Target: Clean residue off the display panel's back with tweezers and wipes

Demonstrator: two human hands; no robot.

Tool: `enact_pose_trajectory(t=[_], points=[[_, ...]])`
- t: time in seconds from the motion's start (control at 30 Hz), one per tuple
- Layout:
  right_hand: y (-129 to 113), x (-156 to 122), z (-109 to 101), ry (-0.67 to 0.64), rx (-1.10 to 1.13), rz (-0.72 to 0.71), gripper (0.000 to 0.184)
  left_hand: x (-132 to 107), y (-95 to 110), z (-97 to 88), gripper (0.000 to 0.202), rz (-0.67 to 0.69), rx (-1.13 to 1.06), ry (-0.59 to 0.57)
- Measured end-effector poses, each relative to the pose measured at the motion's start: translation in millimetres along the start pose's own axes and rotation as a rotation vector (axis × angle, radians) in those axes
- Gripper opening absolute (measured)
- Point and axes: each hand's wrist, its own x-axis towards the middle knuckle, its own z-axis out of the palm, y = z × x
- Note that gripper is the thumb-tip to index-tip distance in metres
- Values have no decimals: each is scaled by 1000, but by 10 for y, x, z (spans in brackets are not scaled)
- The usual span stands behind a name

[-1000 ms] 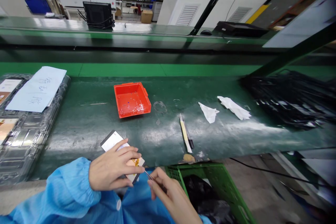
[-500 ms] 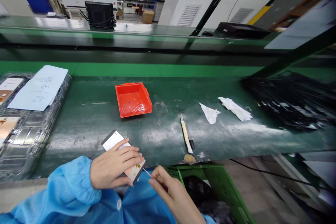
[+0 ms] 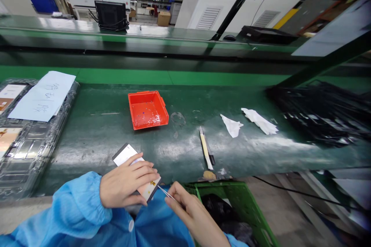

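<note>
My left hand (image 3: pixel 127 182) lies over a phone screen panel (image 3: pixel 149 190) and grips it by the edges, fingers on top and thumb along the near side. The panel slants across the bench's front edge. Its white far end shows beyond my fingers, and gold contacts show at the near end; the middle is hidden under my hand. My right hand (image 3: pixel 187 210) pinches thin metal tweezers (image 3: pixel 166 192), their tip at the panel's near right corner. Whether the tip touches the panel I cannot tell.
A red bin (image 3: pixel 147 112) stands on the green bench, with a yellow-handled knife (image 3: pixel 205 148) and white tissues (image 3: pixel 259 120) to its right. Clear trays (image 3: pixel 37 150) under a handwritten paper (image 3: pixel 45 96) lie left. Below the edge sits a green crate (image 3: pixel 249 200) holding black bags.
Hardly anything differs. My right hand and the tweezers have shifted very slightly, while my left hand keeps its hold on the panel.
</note>
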Motion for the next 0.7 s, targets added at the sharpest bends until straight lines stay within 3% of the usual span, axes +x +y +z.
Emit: enact_pose_trajectory(t=[0.13,0.3,0.47,0.7], points=[[23,4,-20,-61,90,14,28,0,1,2,63,12,-3,27],[1,15,-14,16,51,22,36,0,-22,-4,62,19,16,-8],[-29,15,15,-3,50,34,27,-4,-39,4,62,25,14,9],[31,15,-31,-20,17,23,35,-9,-32,10,59,21,1,3]])
